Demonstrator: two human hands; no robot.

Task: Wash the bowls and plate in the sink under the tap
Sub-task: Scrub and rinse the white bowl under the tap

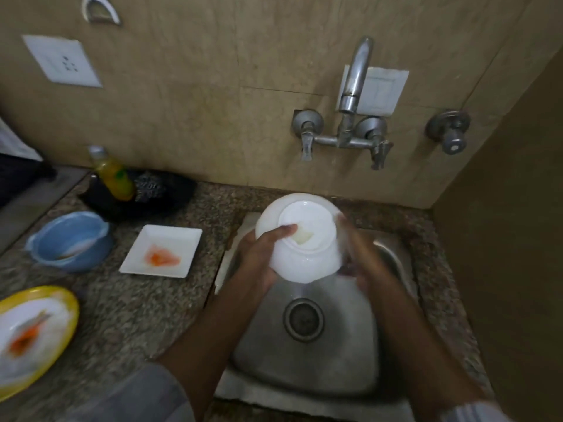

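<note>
A white bowl (304,254) is held upside down over the steel sink (332,370), its base ring turned toward me, below the tap (356,83). My left hand (262,257) grips its left side with the thumb lying on the base. My right hand (362,260) is blurred and pressed against the bowl's right side. On the counter to the left lie a white square plate (161,251) with an orange smear, a blue bowl (71,240), and a yellow-rimmed bowl (30,333) with orange residue. I cannot tell whether water is running.
A yellow dish-soap bottle (112,175) stands by a black scrubber holder (152,190) at the wall. Tap handles (307,138) and a separate valve (451,132) stick out of the tiled wall. A brown side wall closes the right edge. The speckled granite counter (146,309) surrounds the sink.
</note>
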